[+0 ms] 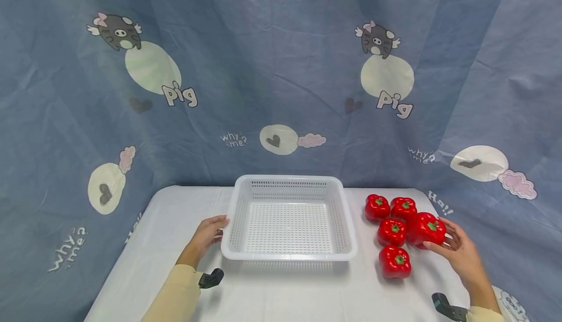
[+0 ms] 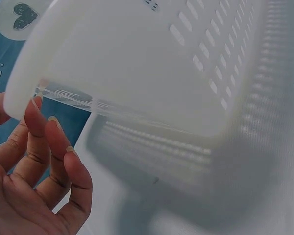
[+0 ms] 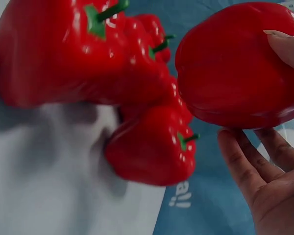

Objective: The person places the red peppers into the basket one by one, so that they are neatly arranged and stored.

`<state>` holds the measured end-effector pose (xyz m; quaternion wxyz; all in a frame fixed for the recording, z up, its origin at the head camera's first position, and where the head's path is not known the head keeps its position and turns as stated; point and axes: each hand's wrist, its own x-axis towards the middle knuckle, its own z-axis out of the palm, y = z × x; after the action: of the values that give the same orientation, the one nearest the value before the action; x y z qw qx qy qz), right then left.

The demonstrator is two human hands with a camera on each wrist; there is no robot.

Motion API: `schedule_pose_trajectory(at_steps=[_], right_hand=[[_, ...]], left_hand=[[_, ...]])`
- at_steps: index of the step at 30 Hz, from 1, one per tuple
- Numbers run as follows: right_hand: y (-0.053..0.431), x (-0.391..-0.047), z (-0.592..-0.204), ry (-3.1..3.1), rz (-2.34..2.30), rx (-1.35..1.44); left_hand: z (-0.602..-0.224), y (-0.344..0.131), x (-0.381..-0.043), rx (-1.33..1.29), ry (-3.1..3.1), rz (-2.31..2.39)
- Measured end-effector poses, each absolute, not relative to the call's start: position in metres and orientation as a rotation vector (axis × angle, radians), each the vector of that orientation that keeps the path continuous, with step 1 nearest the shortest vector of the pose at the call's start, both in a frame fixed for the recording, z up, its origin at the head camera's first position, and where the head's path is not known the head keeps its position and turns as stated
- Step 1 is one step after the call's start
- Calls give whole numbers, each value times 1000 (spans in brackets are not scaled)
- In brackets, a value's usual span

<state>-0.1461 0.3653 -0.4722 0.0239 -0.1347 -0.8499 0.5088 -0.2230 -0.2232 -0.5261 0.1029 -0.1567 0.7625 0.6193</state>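
A white plastic basket [image 1: 287, 256] with slotted sides stands mid-table. At its left rim is my left hand [image 1: 208, 234], and the left wrist view shows the thumb and curled fingers [image 2: 59, 137] pinching the basket's rim [image 2: 19, 93]. My right hand [image 1: 461, 253] holds a red bell pepper [image 1: 427, 229] between thumb and fingers. In the right wrist view this bell pepper [image 3: 235, 68] looks raised above the others. Several more red bell peppers [image 1: 391, 232] sit to its left and in front, one of them [image 1: 394, 262] nearest the camera. Nothing of the basket's inside shows except its perforated floor.
The white table [image 1: 307, 292] has rounded far corners. Behind it hangs a blue curtain [image 1: 281, 68] printed with pigs, hearts and words. Both wrists carry black devices, one [image 1: 211, 278] on the left and one [image 1: 449, 307] on the right.
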Motion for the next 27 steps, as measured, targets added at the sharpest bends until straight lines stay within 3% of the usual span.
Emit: schedule_pose_trajectory(at_steps=[27], right_hand=[[299,-208,-457,-2670,1769,-113]], left_hand=[[-526,-222,-224,-467,2228,1848]])
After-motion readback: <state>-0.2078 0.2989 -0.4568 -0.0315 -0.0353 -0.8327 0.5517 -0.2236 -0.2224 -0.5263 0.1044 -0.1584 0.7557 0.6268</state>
